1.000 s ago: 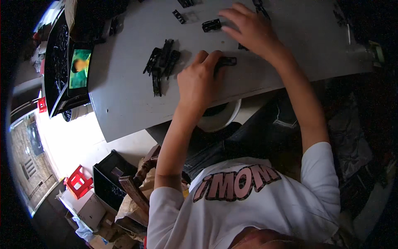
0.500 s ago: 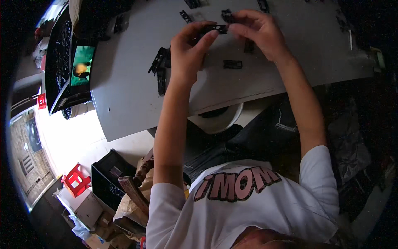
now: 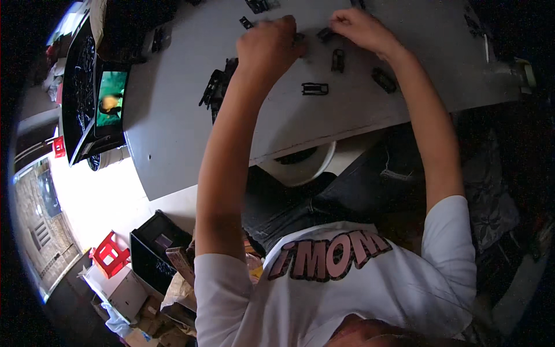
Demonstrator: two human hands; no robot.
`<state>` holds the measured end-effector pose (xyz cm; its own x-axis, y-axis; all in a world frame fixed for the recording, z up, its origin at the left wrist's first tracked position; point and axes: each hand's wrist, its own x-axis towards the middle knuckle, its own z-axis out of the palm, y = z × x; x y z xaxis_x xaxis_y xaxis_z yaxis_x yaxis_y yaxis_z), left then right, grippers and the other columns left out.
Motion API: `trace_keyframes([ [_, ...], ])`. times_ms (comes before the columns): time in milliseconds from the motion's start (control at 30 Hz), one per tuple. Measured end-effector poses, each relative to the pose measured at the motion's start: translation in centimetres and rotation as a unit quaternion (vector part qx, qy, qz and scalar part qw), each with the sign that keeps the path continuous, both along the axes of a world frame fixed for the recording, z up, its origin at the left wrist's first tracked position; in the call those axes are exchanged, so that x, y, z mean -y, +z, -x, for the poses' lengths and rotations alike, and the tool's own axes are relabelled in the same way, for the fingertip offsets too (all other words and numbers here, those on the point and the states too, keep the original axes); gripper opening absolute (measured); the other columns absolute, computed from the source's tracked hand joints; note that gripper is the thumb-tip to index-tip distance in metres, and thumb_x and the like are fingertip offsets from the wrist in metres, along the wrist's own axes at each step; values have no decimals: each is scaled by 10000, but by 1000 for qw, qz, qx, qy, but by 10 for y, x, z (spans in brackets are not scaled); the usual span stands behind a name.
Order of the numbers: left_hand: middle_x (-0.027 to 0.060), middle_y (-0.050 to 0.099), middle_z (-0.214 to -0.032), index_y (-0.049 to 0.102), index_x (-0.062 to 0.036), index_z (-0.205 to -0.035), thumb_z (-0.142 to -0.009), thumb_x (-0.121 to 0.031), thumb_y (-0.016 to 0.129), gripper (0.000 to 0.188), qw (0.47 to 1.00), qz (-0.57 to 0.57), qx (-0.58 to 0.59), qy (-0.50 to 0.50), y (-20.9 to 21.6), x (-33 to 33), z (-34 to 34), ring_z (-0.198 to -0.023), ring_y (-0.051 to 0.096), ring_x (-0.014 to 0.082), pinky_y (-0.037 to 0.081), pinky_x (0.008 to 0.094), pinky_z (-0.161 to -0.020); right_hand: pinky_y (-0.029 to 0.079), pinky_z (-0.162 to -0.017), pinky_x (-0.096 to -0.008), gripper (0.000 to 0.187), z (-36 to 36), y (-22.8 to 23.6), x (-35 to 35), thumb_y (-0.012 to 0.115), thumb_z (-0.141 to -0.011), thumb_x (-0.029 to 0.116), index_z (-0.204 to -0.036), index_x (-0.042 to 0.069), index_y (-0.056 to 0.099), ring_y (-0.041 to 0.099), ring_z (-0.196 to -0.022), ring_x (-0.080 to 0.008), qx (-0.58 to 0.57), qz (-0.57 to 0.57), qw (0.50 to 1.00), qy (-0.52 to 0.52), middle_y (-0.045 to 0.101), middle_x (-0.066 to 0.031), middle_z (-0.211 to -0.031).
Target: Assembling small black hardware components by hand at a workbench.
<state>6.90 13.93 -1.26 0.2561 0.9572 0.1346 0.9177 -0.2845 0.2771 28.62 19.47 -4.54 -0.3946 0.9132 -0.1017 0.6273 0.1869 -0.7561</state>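
My left hand (image 3: 267, 49) is over the far part of the grey table (image 3: 173, 130), its back up and its fingers curled. A bit of a black part shows beside its fingertips; what the fingers hold is hidden. My right hand (image 3: 365, 30) is to the right, with fingers drawn together, and what they may hold is too small to make out. Just beside its fingertips is a small black plastic part (image 3: 325, 36). Similar black parts lie nearer: a rectangular frame (image 3: 315, 88), an upright one (image 3: 337, 60) and a slanted one (image 3: 383, 80).
A pile of black parts (image 3: 215, 87) lies left of my left forearm. More parts (image 3: 257, 6) are at the far edge. A lit screen (image 3: 111, 98) stands by the table's left side. On the floor at left are a black crate (image 3: 153, 243) and a red stool (image 3: 110, 254).
My hands have moved apart from close together. The left has turned back up, hiding the black part it held. The right has shifted slightly, uncovering parts on the table.
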Motion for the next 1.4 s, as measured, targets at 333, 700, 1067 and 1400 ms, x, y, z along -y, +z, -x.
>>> trace_keyframes([
  [333,79,676,-802,637,-165,-957,-793,-392,635,280,995,-38,86,30,6,-10,11,-771,643,309,503,429,-647,474,-625,-433,287,42,56,-10,622,-767,216,-804,-67,643,610,-655,-326,182,-5,983,23,618,-252,-750],
  [700,90,646,-751,627,-90,-913,-862,-245,580,170,984,10,176,-32,15,63,19,-666,611,269,466,356,-581,417,-553,-299,281,-19,63,32,591,-888,327,-939,51,607,512,-615,-110,217,-219,951,15,541,-44,-672],
  [1067,-30,418,-558,598,-39,-967,-931,-118,478,148,900,109,404,121,11,131,47,-527,372,33,305,205,-486,491,-809,-343,309,-17,52,96,663,-783,61,-1087,81,607,576,-983,-246,149,-303,935,104,581,-64,-1101],
  [1400,0,432,-571,598,-43,-986,-933,-113,463,162,883,124,415,180,13,160,81,-547,417,53,345,224,-496,470,-877,-364,279,1,55,67,659,-739,-1,-998,103,661,536,-1070,-247,160,-346,891,248,572,-48,-1160],
])
